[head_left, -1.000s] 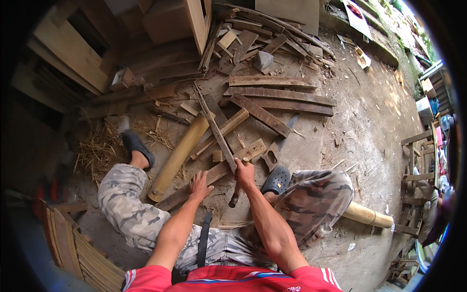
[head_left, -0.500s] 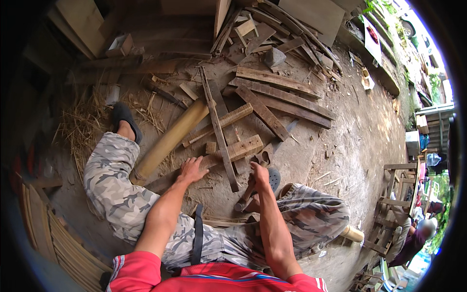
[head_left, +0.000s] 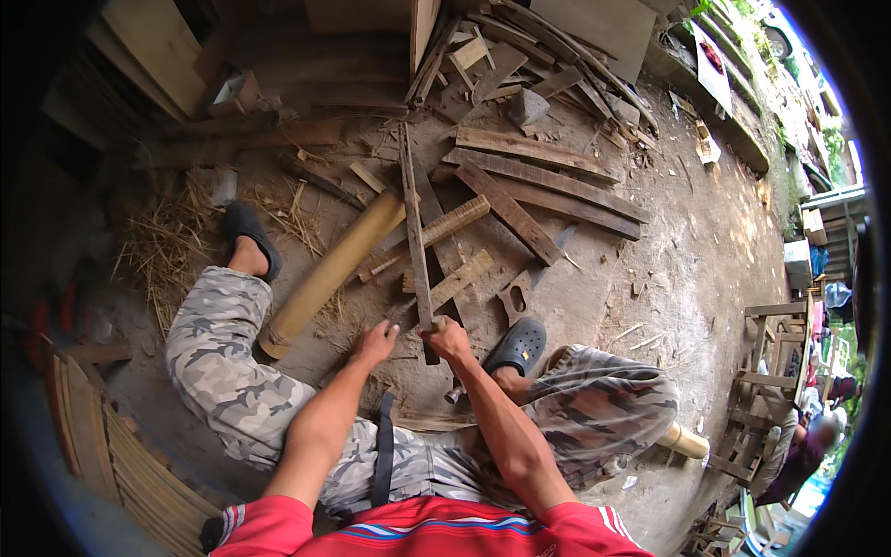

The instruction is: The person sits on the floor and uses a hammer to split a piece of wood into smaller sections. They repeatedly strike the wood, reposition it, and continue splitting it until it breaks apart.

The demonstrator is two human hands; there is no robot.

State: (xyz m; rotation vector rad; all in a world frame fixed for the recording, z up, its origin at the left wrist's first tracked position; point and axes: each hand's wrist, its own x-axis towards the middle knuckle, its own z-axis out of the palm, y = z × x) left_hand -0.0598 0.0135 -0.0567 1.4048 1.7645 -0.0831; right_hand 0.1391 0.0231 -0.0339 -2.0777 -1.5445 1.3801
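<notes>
My right hand (head_left: 446,339) is closed around the wooden handle of a hammer (head_left: 454,394), whose head is half hidden below my forearm. That fist is at the near end of a long thin wooden strip (head_left: 416,223). My left hand (head_left: 375,343) is just left of it, its fingers curled; what they hold, if anything, I cannot make out. Beyond both hands a squared wooden piece (head_left: 467,277) passes under the strip. A handsaw (head_left: 513,297) lies to the right, beside my shoe (head_left: 520,345).
A thick bamboo pole (head_left: 329,269) lies between my left leg and the strip. Several planks (head_left: 548,176) lie beyond, with heaped scrap wood (head_left: 548,70) at the back. Straw (head_left: 172,246) is scattered at left. A person (head_left: 798,459) sits at far right near wooden frames (head_left: 775,371).
My right hand has moved left with the hammer, from near the saw handle to the strip's near end. My left hand has come off the squared piece, which now lies differently.
</notes>
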